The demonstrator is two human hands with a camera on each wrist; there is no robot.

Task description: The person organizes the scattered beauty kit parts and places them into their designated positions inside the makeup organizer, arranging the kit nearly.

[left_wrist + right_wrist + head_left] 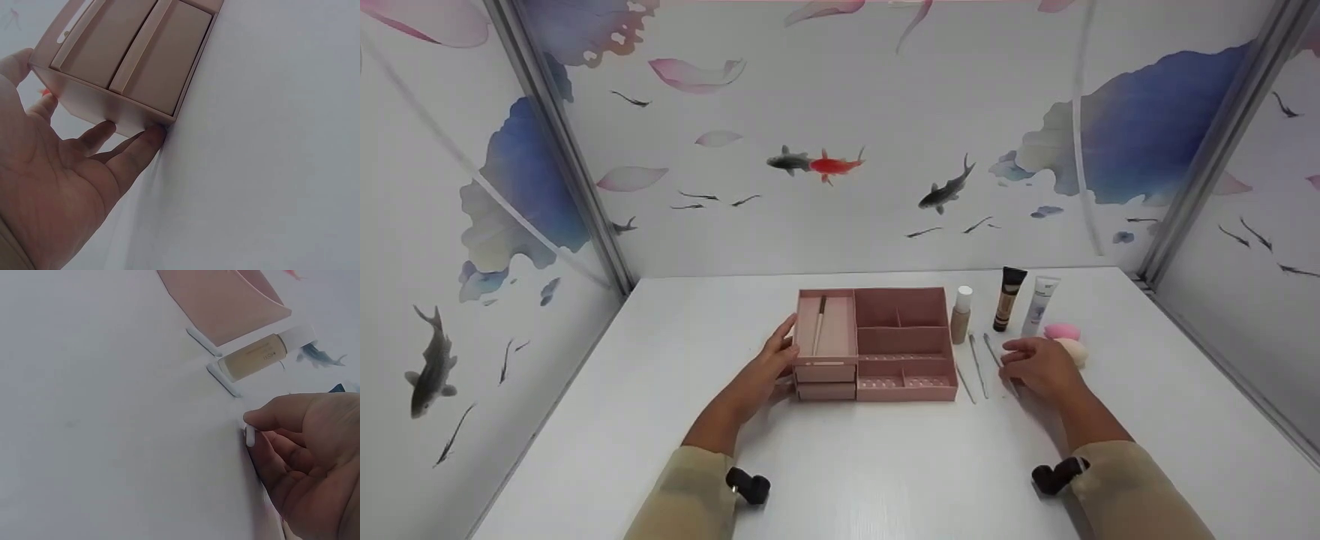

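Slim stick (pixel 250 436) pinched in right hand (pixel 312 458); bottle (pixel 252 359) bears unreadable print.

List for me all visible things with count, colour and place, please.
Box: 1, pink, on the table
Brush: 1, brown and pale, in the box's tray
Bottle: 1, beige and white, right of the box
Tubes: 2, one black, one white, right of bottle
Sticks: 3, pale, right of the box
Sponges: 2, pink and cream, right of the sticks
Table: 1, white, under the box
Walls: 3, printed white, around the table
Posts: 2, grey, at wall corners
Left hand: 1, bare, touching the box
Right hand: 1, bare, pinching one stick
Sleeves: 2, beige, bottom edge
Wrist cameras: 2, black, beside the sleeves
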